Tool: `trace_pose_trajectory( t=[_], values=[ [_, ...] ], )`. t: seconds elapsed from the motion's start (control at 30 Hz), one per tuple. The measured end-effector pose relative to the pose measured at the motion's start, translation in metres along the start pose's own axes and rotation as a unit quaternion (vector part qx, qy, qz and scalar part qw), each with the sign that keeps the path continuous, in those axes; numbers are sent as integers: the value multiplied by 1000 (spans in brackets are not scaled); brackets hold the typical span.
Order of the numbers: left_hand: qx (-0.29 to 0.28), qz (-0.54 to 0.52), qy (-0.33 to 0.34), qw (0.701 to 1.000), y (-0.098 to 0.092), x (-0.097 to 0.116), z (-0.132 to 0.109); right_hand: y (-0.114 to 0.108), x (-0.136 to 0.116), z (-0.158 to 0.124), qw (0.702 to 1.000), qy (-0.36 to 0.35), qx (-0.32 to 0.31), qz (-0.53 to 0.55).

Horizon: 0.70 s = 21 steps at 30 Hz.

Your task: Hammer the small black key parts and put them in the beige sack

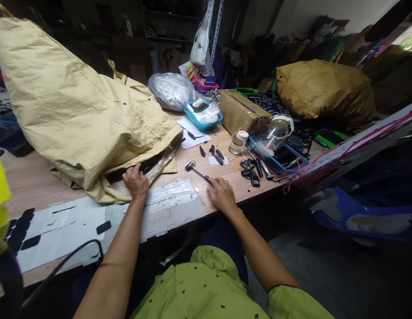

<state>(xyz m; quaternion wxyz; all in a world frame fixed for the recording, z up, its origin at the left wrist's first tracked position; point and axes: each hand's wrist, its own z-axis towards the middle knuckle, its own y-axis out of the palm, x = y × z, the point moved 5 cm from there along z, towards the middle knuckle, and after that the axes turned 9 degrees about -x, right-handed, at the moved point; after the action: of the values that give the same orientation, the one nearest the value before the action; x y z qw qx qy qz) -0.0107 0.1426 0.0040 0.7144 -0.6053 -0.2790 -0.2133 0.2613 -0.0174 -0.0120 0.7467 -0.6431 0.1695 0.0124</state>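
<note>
A large beige woven sack (pixel 82 106) lies on the worktable, its mouth turned toward me and its inside dark. My left hand (pixel 135 179) is at that mouth with fingers curled on the upper edge; the fingertips are partly hidden. In my right hand (pixel 222 195) is the dark handle end of a small hammer (pixel 201 173), whose head rests on or just above the wooden tabletop. Beyond the hammer lie several black key fob shells (pixel 219 155), some on a slip of white paper. More key fobs (pixel 250 173) sit further right.
A blue basket (pixel 292 166) holds a clear jug (pixel 275 133); a small lidded jar (pixel 238 142) stands beside it. Behind are a cardboard box (pixel 242 110) and a turquoise tray (pixel 206 125). Flattened cardboard (pixel 172 204) lines the front edge. A blue chair (pixel 368 212) stands right.
</note>
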Motion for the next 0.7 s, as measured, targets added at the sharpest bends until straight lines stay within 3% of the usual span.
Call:
trace_pose_trajectory(
  t=[0.2, 0.33, 0.4, 0.5, 0.63, 0.7],
  values=[
    [-7, -72, 130, 989, -12, 4, -25, 6, -5, 11, 996, 60, -46, -44],
    [-107, -98, 269, 952, 6, 7, -56, 4, -6, 19, 995, 75, -68, -24],
    [-172, -106, 302, 932, 20, 4, -70, 4, -2, 18, 995, 78, -63, 12],
    [-213, -100, 302, 924, 33, -2, -82, 7, 10, 7, 991, 70, -33, 110],
    [-178, -54, 252, 950, 32, -7, -87, 6, 24, -21, 956, 21, 54, 288],
    [-176, -41, 228, 957, 30, -7, -87, 8, 24, -36, 930, 18, 59, 362]
  ],
)
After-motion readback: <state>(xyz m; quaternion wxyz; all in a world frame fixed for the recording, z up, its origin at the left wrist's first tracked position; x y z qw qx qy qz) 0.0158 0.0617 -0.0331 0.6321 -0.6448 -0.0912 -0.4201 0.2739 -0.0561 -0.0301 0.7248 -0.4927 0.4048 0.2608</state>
